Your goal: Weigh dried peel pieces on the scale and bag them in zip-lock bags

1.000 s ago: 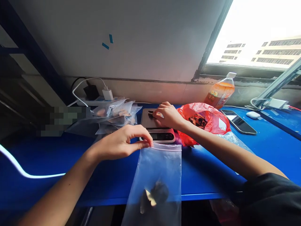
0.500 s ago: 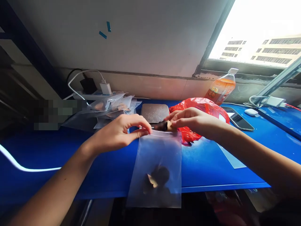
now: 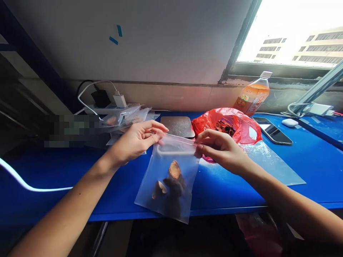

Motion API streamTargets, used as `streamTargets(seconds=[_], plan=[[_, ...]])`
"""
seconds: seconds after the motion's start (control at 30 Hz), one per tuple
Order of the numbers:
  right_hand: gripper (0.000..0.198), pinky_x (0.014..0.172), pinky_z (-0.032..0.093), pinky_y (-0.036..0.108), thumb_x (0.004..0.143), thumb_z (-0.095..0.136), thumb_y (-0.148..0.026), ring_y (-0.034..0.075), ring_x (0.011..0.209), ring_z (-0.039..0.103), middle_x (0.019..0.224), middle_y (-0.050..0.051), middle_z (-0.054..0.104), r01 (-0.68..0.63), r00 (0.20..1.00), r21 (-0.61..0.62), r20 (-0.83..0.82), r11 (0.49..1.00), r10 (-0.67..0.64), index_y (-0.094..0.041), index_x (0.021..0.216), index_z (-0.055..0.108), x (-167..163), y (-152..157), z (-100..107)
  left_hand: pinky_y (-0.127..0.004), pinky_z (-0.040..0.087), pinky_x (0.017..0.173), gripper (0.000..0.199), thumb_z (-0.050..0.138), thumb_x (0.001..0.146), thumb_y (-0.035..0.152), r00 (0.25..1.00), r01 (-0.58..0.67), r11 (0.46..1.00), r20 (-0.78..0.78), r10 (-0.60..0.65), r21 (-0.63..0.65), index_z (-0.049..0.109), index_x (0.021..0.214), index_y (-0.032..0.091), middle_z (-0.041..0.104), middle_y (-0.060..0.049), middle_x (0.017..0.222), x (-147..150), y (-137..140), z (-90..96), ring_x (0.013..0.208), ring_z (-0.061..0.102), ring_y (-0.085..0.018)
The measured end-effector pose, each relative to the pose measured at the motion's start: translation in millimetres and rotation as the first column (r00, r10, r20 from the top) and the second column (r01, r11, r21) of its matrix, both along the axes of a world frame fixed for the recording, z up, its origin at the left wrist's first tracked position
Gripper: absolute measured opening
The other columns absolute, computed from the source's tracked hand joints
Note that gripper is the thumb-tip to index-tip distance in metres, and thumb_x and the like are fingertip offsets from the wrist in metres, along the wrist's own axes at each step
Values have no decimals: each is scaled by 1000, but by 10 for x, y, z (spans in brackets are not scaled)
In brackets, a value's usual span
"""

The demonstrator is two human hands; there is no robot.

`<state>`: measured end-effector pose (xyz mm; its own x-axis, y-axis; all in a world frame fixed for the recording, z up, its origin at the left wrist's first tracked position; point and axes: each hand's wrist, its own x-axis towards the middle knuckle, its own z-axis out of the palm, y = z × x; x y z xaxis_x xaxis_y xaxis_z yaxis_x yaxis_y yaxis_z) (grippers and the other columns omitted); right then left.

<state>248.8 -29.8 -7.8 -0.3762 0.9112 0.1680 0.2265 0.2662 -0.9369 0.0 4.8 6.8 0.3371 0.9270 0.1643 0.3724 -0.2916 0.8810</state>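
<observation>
A glossy blue tabletop [image 3: 227, 189] runs along a grey wall [image 3: 171, 46] bearing 2 short blue tape strips [image 3: 119, 30]. At the upper right, daylight comes through a metal-framed window [image 3: 248, 46], with pale buildings [image 3: 321, 46] outside. Below it stands a clear plastic bottle of orange drink [image 3: 252, 95], behind a crinkled red plastic bag [image 3: 205, 123] with dark pieces inside. A black phone [image 3: 273, 130] and a small white rounded case [image 3: 289, 122] lie farther right. A flat-topped metallic scale [image 3: 175, 126] sits between the red bag and a heap of filled clear bags [image 3: 134, 116]. A white charger [image 3: 119, 100] is plugged in at the back left, beside a black adapter [image 3: 100, 98].

Both bare forearms reach in from the lower corners, with the wrists angled toward each other. The left hand [image 3: 134, 139] pinches the upper left of a translucent zip-top bag [image 3: 155, 173] between thumb and fingers; the right hand [image 3: 222, 150] grips its upper right the same way, knuckles up. The bag slants toward the person, its bottom overlapping the table's front edge in view. Brown and dark irregular pieces [image 3: 175, 169] lie inside, around its middle.
</observation>
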Motion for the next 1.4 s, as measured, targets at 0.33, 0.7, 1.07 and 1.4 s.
streamTargets(seconds=[0.33, 0.7, 1.07, 1.4], plan=[[17, 61, 44, 24, 81, 56, -20, 12, 65, 58, 72, 0, 64, 118, 992, 195, 17, 974, -124, -18, 98, 56, -11, 2, -139, -24, 49, 65, 22, 66, 76, 29, 1000, -17, 998, 7, 17, -56, 59, 92, 17, 63, 2, 67, 34, 14, -11, 67, 61, -13], [16, 68, 39, 26, 78, 57, -27, 15, 73, 56, 81, 4, 67, -280, 777, 329, 630, 902, 11, -18, 86, 68, -342, 279, 344, -23, 47, 65, 13, 62, 84, 26, 994, 19, 953, -111, 16, 302, 52, 91, 20, 62, 2, 78, 164, -164, -143, 71, 61, -12], [25, 49, 20, 23, 75, 45, -23, 5, 49, 24, 51, -5, 33, -376, 823, 334, 548, 864, 146, -13, 53, 51, -500, 371, 385, -24, 47, 62, 18, 60, 85, 36, 987, 10, 950, -156, 41, 312, 62, 91, 20, 68, 0, 78, 101, -185, -16, 72, 64, -15], [26, 49, 20, 24, 74, 43, -22, 6, 47, 21, 48, -6, 26, -385, 832, 393, 539, 835, 130, -17, 52, 32, -529, 194, 417, -24, 41, 55, 15, 55, 85, 18, 989, 87, 782, -150, 9, 617, 64, 73, 20, 61, 3, 64, 44, -290, 84, 57, 53, -10]])
